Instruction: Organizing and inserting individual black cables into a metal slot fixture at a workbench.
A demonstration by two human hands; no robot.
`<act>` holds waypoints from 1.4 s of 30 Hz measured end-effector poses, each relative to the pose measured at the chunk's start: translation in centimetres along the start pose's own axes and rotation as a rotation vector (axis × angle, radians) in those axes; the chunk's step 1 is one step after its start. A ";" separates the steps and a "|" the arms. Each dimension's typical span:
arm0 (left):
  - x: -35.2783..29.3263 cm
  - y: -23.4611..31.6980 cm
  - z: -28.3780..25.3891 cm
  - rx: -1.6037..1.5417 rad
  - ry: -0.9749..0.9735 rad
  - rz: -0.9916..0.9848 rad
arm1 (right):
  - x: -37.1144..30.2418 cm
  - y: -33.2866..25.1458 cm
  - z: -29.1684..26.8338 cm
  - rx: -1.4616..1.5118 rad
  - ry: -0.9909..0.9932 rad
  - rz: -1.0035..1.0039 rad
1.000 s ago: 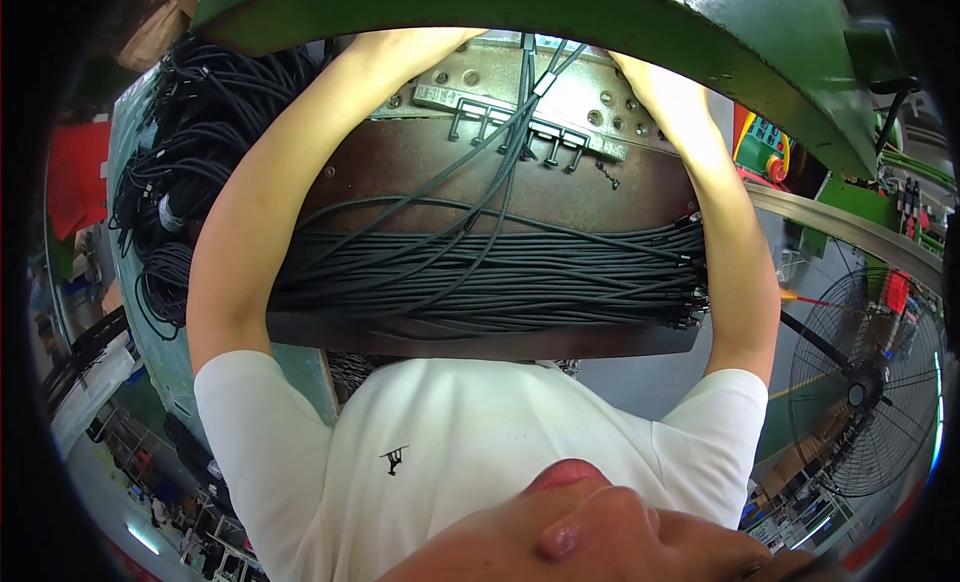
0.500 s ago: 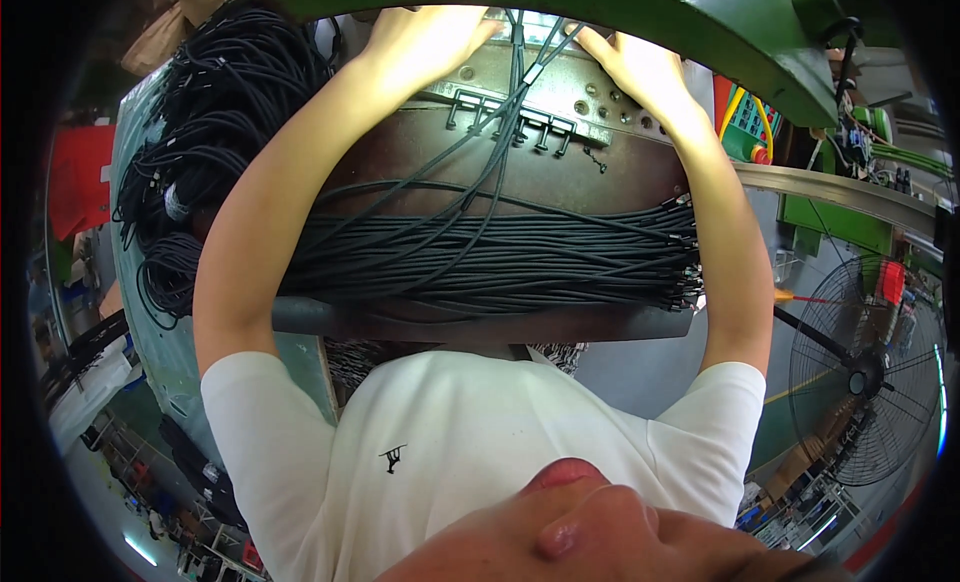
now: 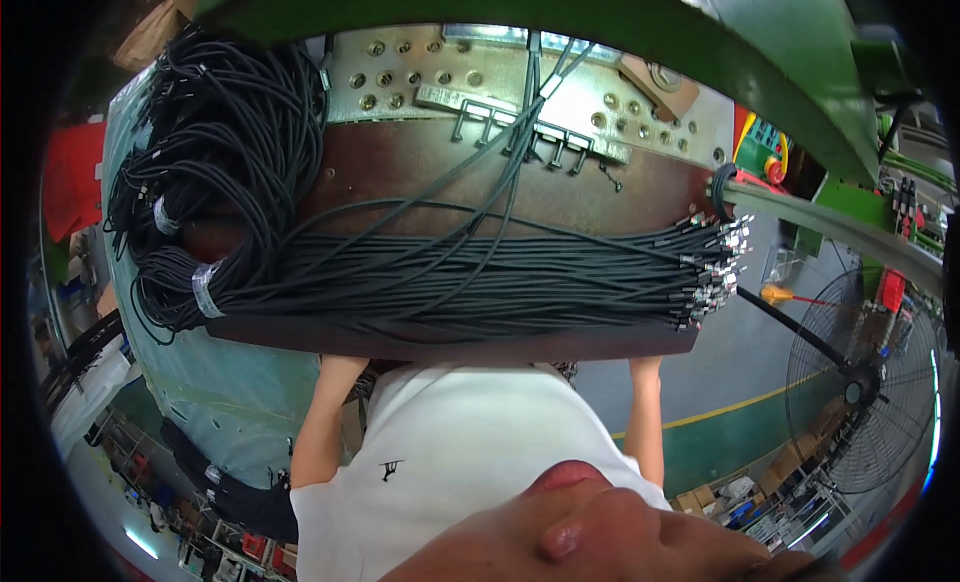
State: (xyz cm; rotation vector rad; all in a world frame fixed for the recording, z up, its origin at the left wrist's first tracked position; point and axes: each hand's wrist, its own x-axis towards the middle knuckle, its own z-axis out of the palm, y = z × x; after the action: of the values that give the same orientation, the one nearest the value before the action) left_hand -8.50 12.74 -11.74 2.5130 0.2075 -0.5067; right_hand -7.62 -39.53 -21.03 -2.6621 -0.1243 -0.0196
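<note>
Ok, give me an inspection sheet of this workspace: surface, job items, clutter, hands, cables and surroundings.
Surface: dark brown board, with a holed metal plate beyond it.
Job's things: a bundle of black cables lies across the board, metallic ends to the right; several strands cross a pegged metal bar.
Clutter: a small dark piece near the bar's right end.
Hands: both hidden at the board's near edge; grip cannot be told.
Cables: coiled cables heaped at left, some with pale ties.
Surroundings: green machine frame overhead; fan and control box at right.
</note>
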 end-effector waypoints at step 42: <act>10.4 22.9 -4.2 0.254 0.257 0.938 | 31.4 -23.8 -6.0 -0.182 0.082 -0.987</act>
State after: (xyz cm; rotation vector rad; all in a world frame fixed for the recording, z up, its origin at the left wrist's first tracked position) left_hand 8.14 -3.54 -1.20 2.5453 -0.9522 0.1850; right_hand 21.49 -18.59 -3.73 -2.4800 -1.4287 -0.4671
